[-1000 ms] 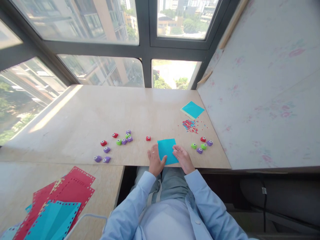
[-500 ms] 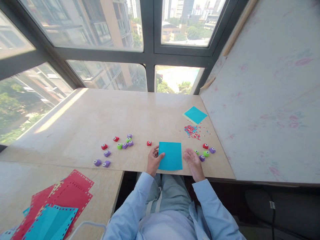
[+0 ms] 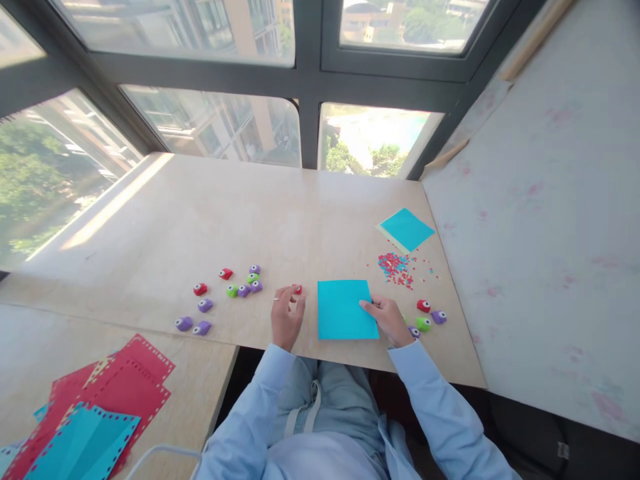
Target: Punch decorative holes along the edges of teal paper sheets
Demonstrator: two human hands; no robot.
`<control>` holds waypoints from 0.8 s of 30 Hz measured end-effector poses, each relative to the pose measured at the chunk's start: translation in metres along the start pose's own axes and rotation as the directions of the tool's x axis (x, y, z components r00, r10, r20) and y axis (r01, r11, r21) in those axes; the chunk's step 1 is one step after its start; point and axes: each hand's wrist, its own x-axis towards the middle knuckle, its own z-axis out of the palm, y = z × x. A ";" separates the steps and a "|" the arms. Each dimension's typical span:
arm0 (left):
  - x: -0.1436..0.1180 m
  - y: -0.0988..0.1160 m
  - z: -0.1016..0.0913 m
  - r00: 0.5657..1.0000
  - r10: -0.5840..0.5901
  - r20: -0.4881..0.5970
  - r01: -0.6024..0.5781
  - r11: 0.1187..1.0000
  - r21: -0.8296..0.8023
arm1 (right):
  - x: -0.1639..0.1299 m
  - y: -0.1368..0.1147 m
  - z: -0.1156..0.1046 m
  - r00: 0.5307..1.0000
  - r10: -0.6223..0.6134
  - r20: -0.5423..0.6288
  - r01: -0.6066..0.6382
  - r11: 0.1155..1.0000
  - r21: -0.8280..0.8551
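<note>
Head view: punched red and teal sheets [image 3: 95,413] lie nearest, on the lower table at left. On the main table [image 3: 200,213], near its front edge, a teal paper square [image 3: 346,309] lies flat. Right hand [image 3: 389,320] rests on the paper's right edge, fingertips [image 3: 364,305] pinching it. Left hand [image 3: 286,313] sits just left of the paper, apart from it, fingers curled loosely around a small red punch [image 3: 298,289]; can't tell if it's actually gripped. More small punches [image 3: 227,293] lie farther left, others [image 3: 427,313] right of the right hand. Confetti [image 3: 396,265] and a teal paper stack [image 3: 406,229] lie beyond.
</note>
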 end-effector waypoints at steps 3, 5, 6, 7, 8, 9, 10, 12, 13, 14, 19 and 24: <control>0.015 -0.024 -0.012 0.993 0.070 0.099 -0.081 0.990 0.112 | 0.009 0.000 -0.001 0.998 0.037 0.051 -0.039 0.999 0.035; 0.024 -0.035 -0.015 0.979 0.091 0.180 -0.111 0.988 0.104 | 0.012 0.003 0.001 0.997 0.060 0.057 -0.063 0.997 0.050; 0.028 -0.038 -0.014 0.976 0.097 0.197 -0.118 0.988 0.098 | 0.013 0.004 0.002 0.996 0.067 0.052 -0.069 0.996 0.047; 0.032 -0.040 -0.013 0.975 0.100 0.200 -0.121 0.988 0.096 | 0.013 0.005 0.004 0.996 0.071 0.045 -0.073 0.997 0.039; 0.035 -0.041 -0.011 0.975 0.101 0.196 -0.122 0.987 0.100 | 0.013 0.007 0.005 0.996 0.074 0.041 -0.075 0.997 0.029; 0.037 -0.040 -0.008 0.976 0.100 0.192 -0.122 0.987 0.106 | 0.013 0.008 0.007 0.996 0.075 0.041 -0.076 0.997 0.020; 0.039 -0.039 -0.005 0.976 0.101 0.193 -0.125 0.986 0.112 | 0.012 0.009 0.008 0.996 0.074 0.041 -0.075 0.997 0.014; 0.042 -0.037 0.002 0.974 0.111 0.200 -0.138 0.982 0.127 | 0.011 0.010 0.010 0.997 0.071 0.036 -0.072 0.997 0.009; 0.044 -0.035 0.005 0.973 0.117 0.199 -0.146 0.980 0.138 | 0.011 0.011 0.011 0.997 0.068 0.030 -0.068 0.998 0.007; 0.045 -0.034 0.007 0.973 0.123 0.193 -0.153 0.977 0.150 | 0.012 0.012 0.012 0.998 0.063 0.020 -0.063 0.998 0.004; 0.048 -0.031 0.011 0.981 0.085 0.174 -0.115 0.979 0.169 | 0.016 0.013 0.013 0.997 0.062 -0.044 -0.061 0.998 0.029; 0.049 -0.029 0.009 0.980 0.071 0.188 -0.105 0.978 0.180 | 0.018 0.012 0.012 0.997 0.076 -0.029 -0.073 0.995 0.075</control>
